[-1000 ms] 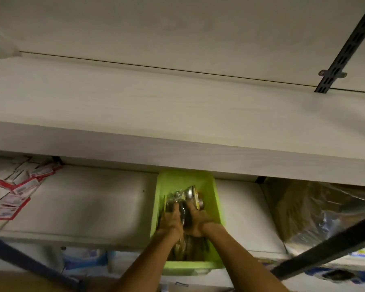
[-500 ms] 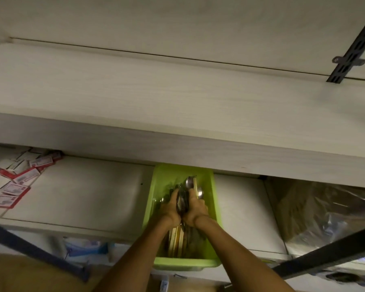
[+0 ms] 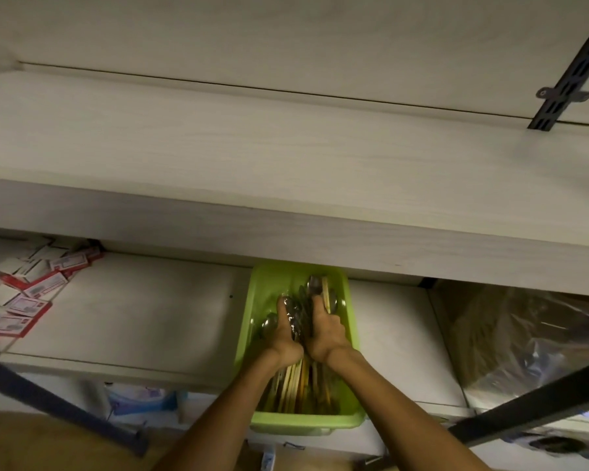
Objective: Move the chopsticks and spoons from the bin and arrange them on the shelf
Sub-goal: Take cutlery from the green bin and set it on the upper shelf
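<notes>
A lime-green bin [image 3: 351,338] sits on the lower shelf, partly tucked under the upper shelf [image 3: 286,171]. Inside it lie wooden chopsticks [image 3: 295,385] and metal spoons [image 3: 315,287]. Both my hands are in the bin, side by side. My left hand [image 3: 283,338] and my right hand [image 3: 327,331] together grip a bundle of spoons and chopsticks between them. Spoon bowls stick out beyond my fingers toward the back of the bin, and chopstick ends trail toward me below my wrists.
Red-and-white packets [image 3: 24,294] lie spread at the lower shelf's left end. A clear plastic-wrapped bundle [image 3: 524,348] fills the right side. A black bracket rail [image 3: 572,73] runs up the wall at upper right. Dark metal bars cross both lower corners.
My hands have closed tighter round the bundle and drawn slightly toward me. The view has shifted a little, so the bin sits lower and more central.
</notes>
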`<action>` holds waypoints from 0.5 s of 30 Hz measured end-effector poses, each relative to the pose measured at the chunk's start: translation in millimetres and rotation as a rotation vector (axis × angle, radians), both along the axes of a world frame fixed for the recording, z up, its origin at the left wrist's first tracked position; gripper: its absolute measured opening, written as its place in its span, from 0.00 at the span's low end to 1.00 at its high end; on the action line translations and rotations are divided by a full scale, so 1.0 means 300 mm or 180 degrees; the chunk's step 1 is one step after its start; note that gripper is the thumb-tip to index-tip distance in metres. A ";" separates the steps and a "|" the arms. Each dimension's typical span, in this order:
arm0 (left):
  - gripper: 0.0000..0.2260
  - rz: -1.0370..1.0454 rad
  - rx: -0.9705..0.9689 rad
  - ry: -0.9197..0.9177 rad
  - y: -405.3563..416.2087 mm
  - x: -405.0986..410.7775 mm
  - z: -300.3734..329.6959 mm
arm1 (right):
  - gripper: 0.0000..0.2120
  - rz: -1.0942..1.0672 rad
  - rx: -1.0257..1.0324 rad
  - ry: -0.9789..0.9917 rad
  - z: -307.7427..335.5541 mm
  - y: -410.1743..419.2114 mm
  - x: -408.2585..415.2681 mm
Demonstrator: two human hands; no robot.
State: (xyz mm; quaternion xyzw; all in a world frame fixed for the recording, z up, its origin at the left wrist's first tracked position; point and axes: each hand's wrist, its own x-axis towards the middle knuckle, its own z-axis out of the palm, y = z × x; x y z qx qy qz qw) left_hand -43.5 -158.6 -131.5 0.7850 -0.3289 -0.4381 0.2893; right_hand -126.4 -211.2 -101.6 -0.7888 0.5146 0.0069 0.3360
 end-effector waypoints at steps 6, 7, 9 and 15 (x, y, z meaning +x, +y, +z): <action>0.52 -0.0117 0.0086 -0.0111 0.009 -0.024 -0.008 | 0.35 0.0030 -0.0084 0.0102 0.000 -0.001 0.004; 0.51 -0.0191 0.0111 -0.0334 0.011 -0.017 -0.015 | 0.35 0.0013 -0.0074 0.0075 -0.001 -0.001 0.004; 0.52 -0.0304 0.0037 -0.0688 0.017 -0.009 -0.021 | 0.37 -0.0031 -0.0036 -0.0011 -0.002 -0.004 0.003; 0.50 -0.0288 -0.0314 -0.0610 0.017 -0.020 -0.012 | 0.37 -0.0114 0.0101 -0.0481 0.013 -0.008 -0.016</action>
